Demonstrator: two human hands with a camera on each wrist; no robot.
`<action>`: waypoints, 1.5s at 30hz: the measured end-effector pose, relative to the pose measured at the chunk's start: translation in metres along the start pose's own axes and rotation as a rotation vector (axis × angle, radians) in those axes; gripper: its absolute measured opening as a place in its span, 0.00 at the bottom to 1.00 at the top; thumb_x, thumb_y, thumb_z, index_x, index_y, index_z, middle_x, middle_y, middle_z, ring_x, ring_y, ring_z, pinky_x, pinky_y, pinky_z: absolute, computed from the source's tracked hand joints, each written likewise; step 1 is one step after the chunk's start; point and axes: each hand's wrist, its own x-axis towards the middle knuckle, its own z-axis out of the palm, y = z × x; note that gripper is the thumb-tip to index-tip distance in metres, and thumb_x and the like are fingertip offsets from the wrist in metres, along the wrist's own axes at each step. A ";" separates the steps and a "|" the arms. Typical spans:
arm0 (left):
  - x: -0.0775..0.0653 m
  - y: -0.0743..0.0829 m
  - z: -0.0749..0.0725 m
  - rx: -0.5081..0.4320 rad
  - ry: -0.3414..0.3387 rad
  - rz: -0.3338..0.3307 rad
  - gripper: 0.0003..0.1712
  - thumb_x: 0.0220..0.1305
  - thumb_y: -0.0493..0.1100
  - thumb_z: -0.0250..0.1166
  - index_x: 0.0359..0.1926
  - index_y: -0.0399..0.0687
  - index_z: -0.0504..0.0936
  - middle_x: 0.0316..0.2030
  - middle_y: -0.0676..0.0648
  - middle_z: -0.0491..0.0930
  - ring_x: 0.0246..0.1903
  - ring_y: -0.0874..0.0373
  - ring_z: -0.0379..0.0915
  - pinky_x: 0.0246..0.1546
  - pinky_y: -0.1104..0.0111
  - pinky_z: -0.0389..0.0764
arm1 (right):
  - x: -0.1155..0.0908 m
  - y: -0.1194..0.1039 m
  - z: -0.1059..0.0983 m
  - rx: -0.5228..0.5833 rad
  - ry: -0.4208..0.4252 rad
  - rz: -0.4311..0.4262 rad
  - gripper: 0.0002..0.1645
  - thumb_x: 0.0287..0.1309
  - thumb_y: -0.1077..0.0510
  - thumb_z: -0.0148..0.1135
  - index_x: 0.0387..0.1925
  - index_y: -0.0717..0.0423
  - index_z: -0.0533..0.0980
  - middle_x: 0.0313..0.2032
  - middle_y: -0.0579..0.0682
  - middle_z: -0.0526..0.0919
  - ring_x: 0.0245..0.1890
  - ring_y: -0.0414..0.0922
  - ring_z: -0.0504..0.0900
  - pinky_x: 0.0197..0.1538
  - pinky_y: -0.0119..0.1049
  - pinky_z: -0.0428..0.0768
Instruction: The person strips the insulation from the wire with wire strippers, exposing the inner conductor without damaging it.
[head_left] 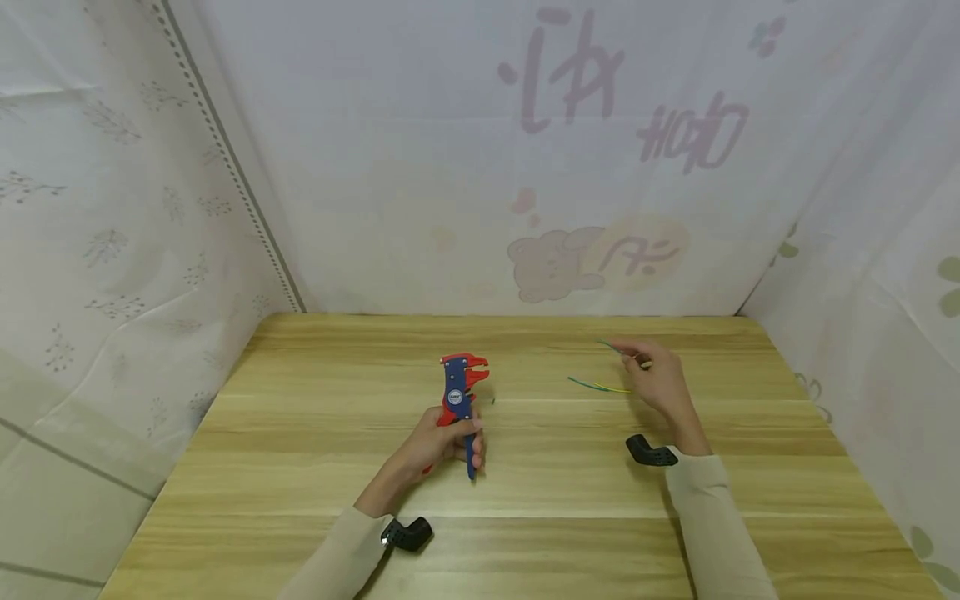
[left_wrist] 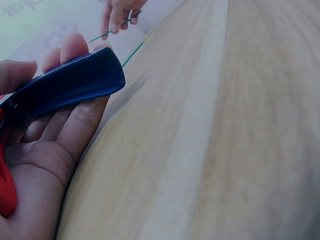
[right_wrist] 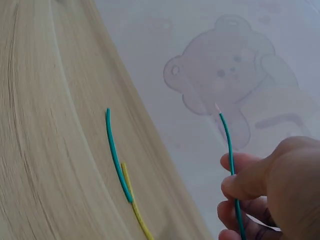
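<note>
My left hand [head_left: 442, 442] grips a wire stripper [head_left: 456, 387] with blue and red handles, its red jaws pointing away and to the right. In the left wrist view its blue handle [left_wrist: 70, 80] lies across the curled fingers. My right hand [head_left: 660, 379] pinches a green wire [right_wrist: 230, 150] between thumb and fingers, and a short bare tip shows at the wire's upper end. On the table near that hand lie another green wire [right_wrist: 114, 155] and a yellow wire [right_wrist: 134, 210], one overlapping the other.
A tiny green scrap [head_left: 493, 402] lies on the wooden table [head_left: 555, 483] just right of the stripper. A printed cloth [head_left: 420, 167] hangs behind the table's far edge, with more cloth at both sides. Each wrist carries a black camera mount [head_left: 651, 452].
</note>
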 end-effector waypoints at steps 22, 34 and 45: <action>0.000 -0.002 -0.001 -0.008 -0.002 -0.003 0.21 0.76 0.43 0.60 0.51 0.25 0.65 0.28 0.48 0.84 0.27 0.54 0.86 0.37 0.59 0.90 | -0.010 0.025 0.000 -0.038 0.011 0.185 0.14 0.70 0.61 0.56 0.50 0.58 0.84 0.45 0.59 0.87 0.42 0.50 0.81 0.40 0.35 0.76; 0.002 0.000 -0.002 -0.007 -0.005 0.013 0.21 0.76 0.43 0.60 0.51 0.26 0.65 0.28 0.49 0.83 0.27 0.54 0.85 0.37 0.59 0.90 | -0.009 0.026 0.000 -0.043 0.037 0.226 0.13 0.68 0.62 0.57 0.47 0.57 0.85 0.40 0.58 0.86 0.37 0.49 0.78 0.36 0.35 0.75; 0.001 -0.001 -0.002 -0.003 -0.007 0.009 0.20 0.77 0.42 0.58 0.51 0.26 0.66 0.28 0.48 0.83 0.27 0.54 0.85 0.37 0.59 0.90 | -0.009 0.032 0.004 -0.043 0.029 0.221 0.14 0.70 0.61 0.56 0.48 0.57 0.85 0.46 0.59 0.87 0.44 0.52 0.81 0.41 0.37 0.76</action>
